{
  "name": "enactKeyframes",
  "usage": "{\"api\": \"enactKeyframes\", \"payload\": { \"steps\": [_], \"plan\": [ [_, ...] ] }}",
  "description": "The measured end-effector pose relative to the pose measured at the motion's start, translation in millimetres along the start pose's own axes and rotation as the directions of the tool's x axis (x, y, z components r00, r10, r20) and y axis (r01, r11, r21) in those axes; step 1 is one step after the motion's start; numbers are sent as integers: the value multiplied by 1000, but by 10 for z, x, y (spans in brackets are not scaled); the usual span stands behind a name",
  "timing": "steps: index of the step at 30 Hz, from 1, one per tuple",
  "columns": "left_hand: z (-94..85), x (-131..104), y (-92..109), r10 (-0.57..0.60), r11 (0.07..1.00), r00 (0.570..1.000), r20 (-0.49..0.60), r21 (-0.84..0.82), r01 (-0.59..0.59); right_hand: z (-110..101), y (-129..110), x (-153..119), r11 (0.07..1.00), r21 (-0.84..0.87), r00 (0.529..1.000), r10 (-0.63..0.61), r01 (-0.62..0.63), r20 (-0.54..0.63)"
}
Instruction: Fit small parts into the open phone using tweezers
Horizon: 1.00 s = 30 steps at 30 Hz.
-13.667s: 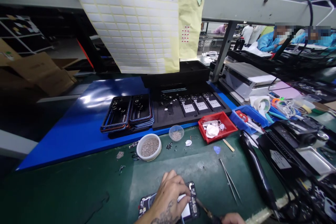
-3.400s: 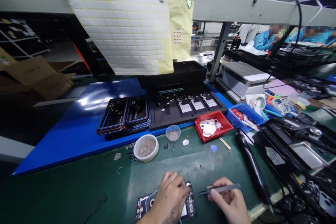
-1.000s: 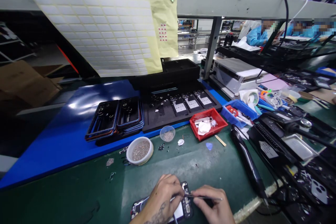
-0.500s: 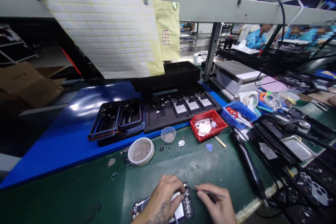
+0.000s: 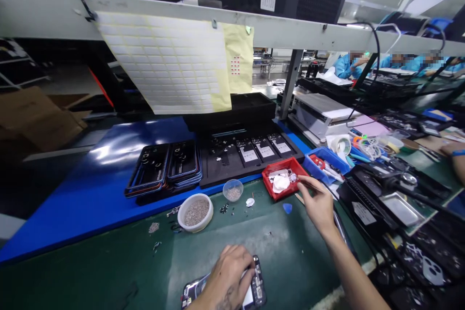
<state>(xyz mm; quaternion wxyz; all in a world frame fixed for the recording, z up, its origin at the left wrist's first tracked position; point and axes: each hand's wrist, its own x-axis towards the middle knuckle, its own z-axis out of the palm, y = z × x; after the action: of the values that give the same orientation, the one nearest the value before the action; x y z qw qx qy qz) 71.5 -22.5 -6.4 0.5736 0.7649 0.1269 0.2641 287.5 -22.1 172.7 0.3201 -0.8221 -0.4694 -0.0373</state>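
Note:
An opened phone (image 5: 258, 283) lies on the green mat at the bottom, its inner parts and a white panel showing. My left hand (image 5: 230, 276) rests across it with curled fingers, holding it and covering its middle. My right hand (image 5: 318, 206) is at the right edge of a red parts bin (image 5: 271, 186). Its thumb and forefinger are close together; whatever is between them is hidden or too small to name. White crumpled material (image 5: 281, 184) and small pieces sit in the bin. A blue pick (image 5: 287, 208) lies on the mat just left of my right hand.
A white bowl (image 5: 209, 213) and a clear cup (image 5: 233, 190) hold tiny parts. Stacked phone frames (image 5: 147, 169) and a black tray (image 5: 218, 174) with batteries stand behind. At right are a blue bin (image 5: 327, 162), cables and tools. A shelf beam (image 5: 163, 5) crosses above.
My right hand has moved from beside the phone up and forward to the red bin; the thin metal tool it held is no longer discernible. My left hand stays on the phone.

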Motion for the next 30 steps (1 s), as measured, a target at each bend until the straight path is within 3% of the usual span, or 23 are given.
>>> {"api": "enactKeyframes", "payload": {
  "steps": [5, 10, 13, 17, 23, 30],
  "plan": [
    [105, -30, -23, 14, 998, 999, -34, 60, -12, 87, 209, 259, 994, 81, 995, 65, -71, 75],
    [118, -30, -46, -11, 1000, 999, -46, 18, 12, 24, 123, 213, 970, 215, 992, 98, -113, 82],
    [93, -30, -58, -26, 1000, 999, -40, -17, 25, -82, -50, 9, 957, 242, 978, 122, -162, 169],
    [58, -30, -37, -34, 999, 998, -44, -25, 33, -214, -187, -501, 927, 256, 931, 189, -274, 312],
    [28, -17, 36, -61, 998, 998, -24, -35, 60, -239, 92, -1206, 816, 333, 854, 331, -473, 401],
    [79, -9, 23, -31, 999, 999, -23, 33, 31, -256, 234, -1389, 798, 360, 862, 363, -483, 354]
  ]
}}
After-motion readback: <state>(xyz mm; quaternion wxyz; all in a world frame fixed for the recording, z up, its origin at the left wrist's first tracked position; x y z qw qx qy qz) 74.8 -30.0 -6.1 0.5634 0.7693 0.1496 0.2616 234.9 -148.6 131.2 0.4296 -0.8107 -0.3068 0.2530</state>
